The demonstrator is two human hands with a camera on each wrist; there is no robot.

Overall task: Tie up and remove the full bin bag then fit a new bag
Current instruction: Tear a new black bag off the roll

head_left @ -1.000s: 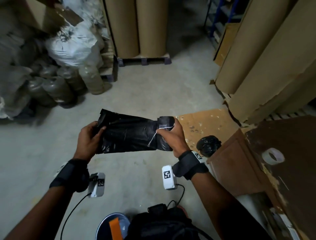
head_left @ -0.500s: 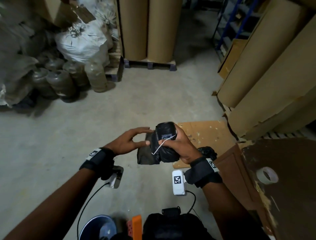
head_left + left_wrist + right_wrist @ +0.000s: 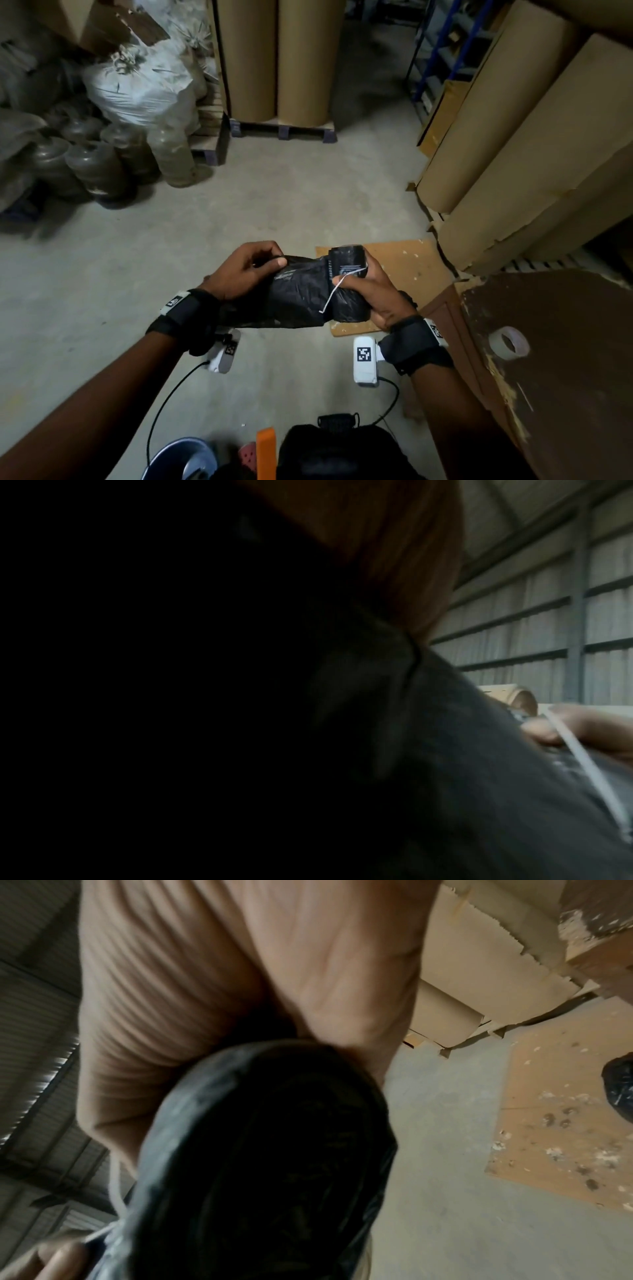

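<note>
Blue bin (image 3: 178, 457), nearest, at bottom edge; contents unclear. Roll of black bin bags (image 3: 346, 284), white string (image 3: 337, 286) round it, held over the floor: right hand (image 3: 373, 291) fingers clasp the roll; left hand (image 3: 246, 270) fingers pinch the loose bag end. Tied black bag (image 3: 620, 1085) on board (image 3: 394, 274). Tape roll (image 3: 508, 342) on brown surface. White sack (image 3: 140, 89), stuffed, far left.

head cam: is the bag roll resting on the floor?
No: the black bin bag roll is held in the air, the right hand gripping the roll and the left hand pinching its loose end.
</note>
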